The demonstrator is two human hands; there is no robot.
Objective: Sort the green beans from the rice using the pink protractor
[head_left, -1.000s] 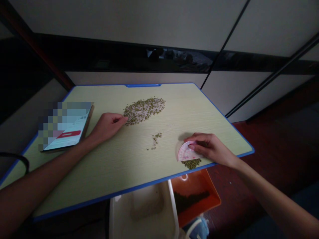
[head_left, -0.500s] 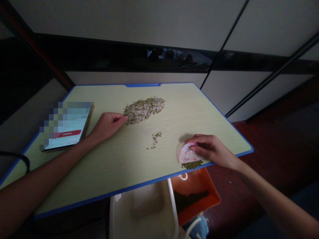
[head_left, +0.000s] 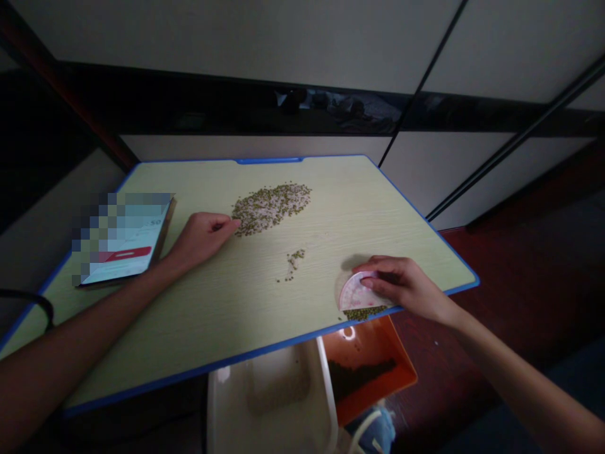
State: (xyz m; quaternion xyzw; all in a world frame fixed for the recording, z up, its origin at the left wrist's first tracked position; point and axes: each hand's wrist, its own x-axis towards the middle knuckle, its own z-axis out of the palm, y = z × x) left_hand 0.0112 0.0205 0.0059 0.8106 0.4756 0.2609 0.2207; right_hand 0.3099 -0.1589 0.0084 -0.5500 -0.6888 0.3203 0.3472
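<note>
So we've got a pale cabinet (head_left: 283,38) filling the top of the frame, with the worktop (head_left: 198,334) right in front of it, taking up the middle. Under its near edge, bottom centre, there's a white tub (head_left: 328,384), and just right of that an orange bin (head_left: 382,340) with a dark heap inside. Both have their mouths open just past the edge, probably so anything going over the side drops in rather than onto the floor (head_left: 444,378).

A tablet (head_left: 125,239) sits at the left of the worktop, partly pixelated, off to the side where we'd guess it's out of the way but readable.

Now the hands. The left hand (head_left: 201,236) is curled, thumb and forefinger pressed together at the left rim of the big pile (head_left: 271,208), upper centre. Can't tell if there's a grain between them. The right hand (head_left: 409,287) pinches a clear protractor (head_left: 357,295) with pink markings, thumb on top, lower right of centre. We reckon it's turned that way to put the straight side along the small heap (head_left: 363,313) of green beans at the near edge, right above the bin.

Smallest bunch: a few stray beans (head_left: 293,263) mid-frame, well apart from both hands.
</note>
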